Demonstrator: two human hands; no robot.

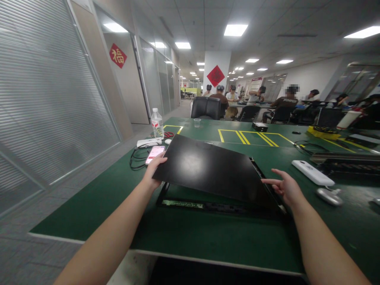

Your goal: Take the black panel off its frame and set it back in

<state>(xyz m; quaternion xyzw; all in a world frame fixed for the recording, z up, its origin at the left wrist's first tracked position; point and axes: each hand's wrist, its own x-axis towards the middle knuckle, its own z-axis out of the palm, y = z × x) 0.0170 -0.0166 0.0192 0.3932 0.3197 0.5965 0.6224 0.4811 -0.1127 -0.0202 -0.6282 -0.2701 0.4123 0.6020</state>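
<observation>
A glossy black screen panel (208, 166) is tilted, its left side raised over a black frame (225, 208) on the green table. A green circuit strip (182, 204) shows along the frame's near edge. My left hand (155, 168) grips the panel's left edge, thumb on top; its other fingers are hidden beneath. At the panel's right side, my right hand (284, 186) has its fingers apart, fingertips at the frame's right edge. Whether they touch it or the panel I cannot tell.
A phone (154, 154), cables and a water bottle (157, 123) stand left behind the panel. To the right lie a white power bank (312, 172), a silver mouse-like object (329, 196) and a long black part (350, 168). Several people sit at tables farther back.
</observation>
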